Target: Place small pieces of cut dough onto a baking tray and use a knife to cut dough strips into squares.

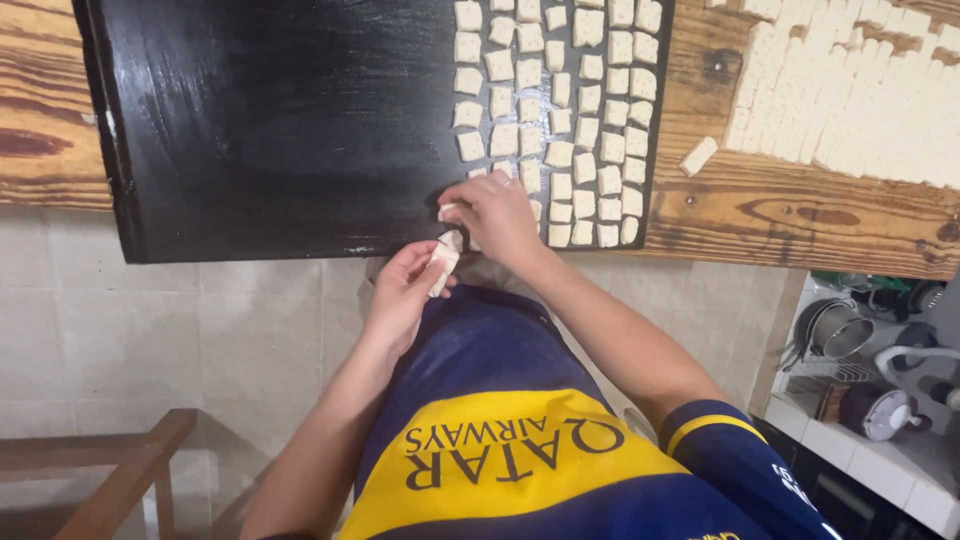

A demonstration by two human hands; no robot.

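Note:
A black baking tray (270, 130) lies on the wooden counter (760, 200), its right part filled with rows of small pale dough squares (585, 100). At the tray's near edge my right hand (495, 212) pinches one dough square (447, 211) and sets it down at the left end of the rows. Just below the tray edge, my left hand (405, 295) holds a few more dough pieces (443, 262). A big sheet of cut dough squares (850, 90) sits on the counter at the right, with one loose piece (698, 156) beside it.
The left part of the tray is bare and oiled. Pale floor tiles (180, 320) lie below the counter. A wooden chair frame (120, 470) stands at the lower left. Metal pots and kitchenware (860, 350) sit on a low shelf at the right.

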